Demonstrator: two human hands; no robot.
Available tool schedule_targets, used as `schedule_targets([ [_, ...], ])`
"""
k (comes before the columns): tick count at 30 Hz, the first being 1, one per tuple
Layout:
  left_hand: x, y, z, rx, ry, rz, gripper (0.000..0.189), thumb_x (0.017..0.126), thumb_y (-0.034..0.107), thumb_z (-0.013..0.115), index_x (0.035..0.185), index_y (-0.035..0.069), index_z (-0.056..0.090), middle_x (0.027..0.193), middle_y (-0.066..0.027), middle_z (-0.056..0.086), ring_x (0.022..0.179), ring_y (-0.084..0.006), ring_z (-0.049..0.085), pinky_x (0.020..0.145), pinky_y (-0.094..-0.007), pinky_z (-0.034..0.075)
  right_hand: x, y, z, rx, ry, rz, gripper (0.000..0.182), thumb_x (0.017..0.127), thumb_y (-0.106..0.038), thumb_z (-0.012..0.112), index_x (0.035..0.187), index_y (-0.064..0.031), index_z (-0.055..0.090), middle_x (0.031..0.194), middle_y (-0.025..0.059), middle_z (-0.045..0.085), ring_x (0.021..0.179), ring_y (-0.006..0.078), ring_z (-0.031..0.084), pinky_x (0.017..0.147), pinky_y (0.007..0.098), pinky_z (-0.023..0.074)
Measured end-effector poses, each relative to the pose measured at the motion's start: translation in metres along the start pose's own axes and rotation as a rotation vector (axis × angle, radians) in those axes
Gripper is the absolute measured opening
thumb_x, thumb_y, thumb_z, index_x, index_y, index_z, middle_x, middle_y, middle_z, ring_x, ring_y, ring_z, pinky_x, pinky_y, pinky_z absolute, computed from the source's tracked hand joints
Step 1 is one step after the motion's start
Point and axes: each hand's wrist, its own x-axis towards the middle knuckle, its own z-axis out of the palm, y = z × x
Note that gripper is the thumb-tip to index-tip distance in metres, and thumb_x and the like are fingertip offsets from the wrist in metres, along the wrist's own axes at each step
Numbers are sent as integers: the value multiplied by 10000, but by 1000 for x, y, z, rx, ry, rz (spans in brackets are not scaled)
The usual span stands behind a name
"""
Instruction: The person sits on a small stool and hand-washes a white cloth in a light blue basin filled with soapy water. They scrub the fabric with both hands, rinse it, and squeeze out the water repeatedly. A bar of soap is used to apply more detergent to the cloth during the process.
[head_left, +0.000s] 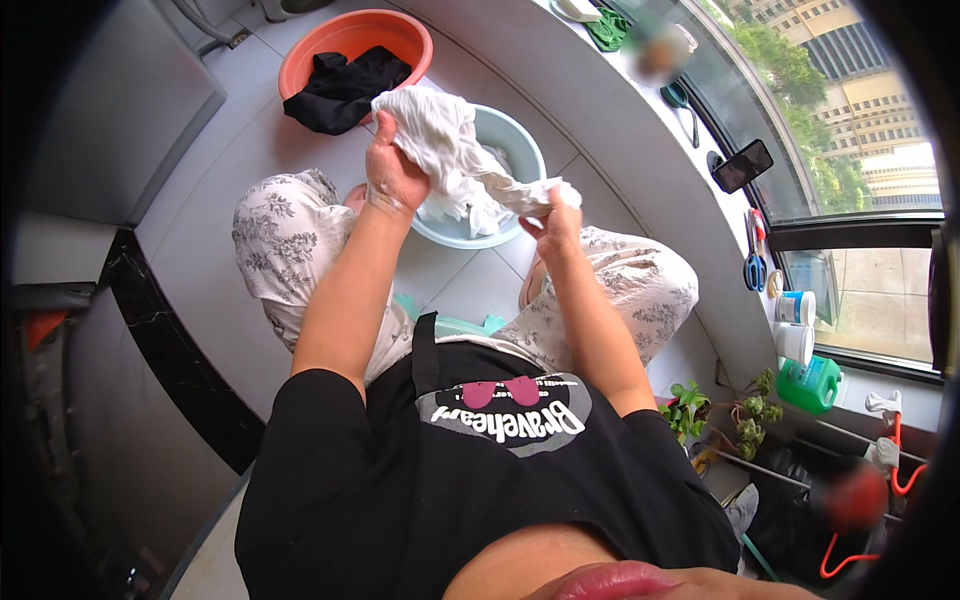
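A wet white cloth (439, 139) is stretched between my two hands, bunched and partly twisted along its length. My left hand (396, 169) grips its wide, crumpled end, with white suds on the wrist. Farther right and closer to me, my right hand (556, 226) holds the narrow end. Beneath the cloth stands a pale blue basin (525, 135) on the tiled floor, between my knees. More white fabric (491, 217) hangs or lies at the basin; where it joins the held cloth I cannot tell.
An orange basin (409, 37) holds black fabric (345, 82), partly draped over its rim. On the windowsill to the right are a phone (742, 166) on a mount, scissors (754, 270), white tubs (795, 341) and a green jug (810, 384). A potted plant (686, 409) stands below. A grey cabinet (112, 112) flanks the left.
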Motion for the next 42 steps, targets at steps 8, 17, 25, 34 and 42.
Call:
schedule_targets([
  [8,-9,-9,27,45,-214,-104,697,777,553,562,1230,42,425,1218,-124,486,1131,-292,456,954,-442,365,-52,-8,29,-512,-461,-556,812,685,-189,746,1348,-115,283,1324,138,387,1116,283,480,860,384,416],
  [17,-6,-11,34,465,-173,-81,539,812,429,597,1147,24,479,1085,-116,565,1018,-275,537,860,-349,421,-63,-49,54,-327,-348,-575,150,816,-85,559,935,6,571,855,55,589,734,132,549,664,280,455],
  [25,-1,-18,21,738,204,48,563,706,356,744,1099,51,482,994,-36,573,981,-171,535,794,-290,382,-73,-68,54,87,-521,-331,304,916,-181,436,1164,-5,463,1118,127,530,1018,265,529,862,426,436],
  [34,-2,-41,18,851,214,43,627,784,392,654,1267,77,407,1259,-82,446,1154,-180,413,939,-325,362,-95,-100,70,201,-883,-157,445,920,-313,419,1281,-56,374,1297,131,423,1186,307,414,981,494,326],
  [42,7,-55,-16,231,-198,-193,765,786,639,433,1326,107,331,1275,-74,448,1150,-212,457,947,-355,403,-96,-97,84,-88,-1020,-219,521,797,-265,621,1225,-54,410,1152,108,497,1077,240,494,899,435,422],
])
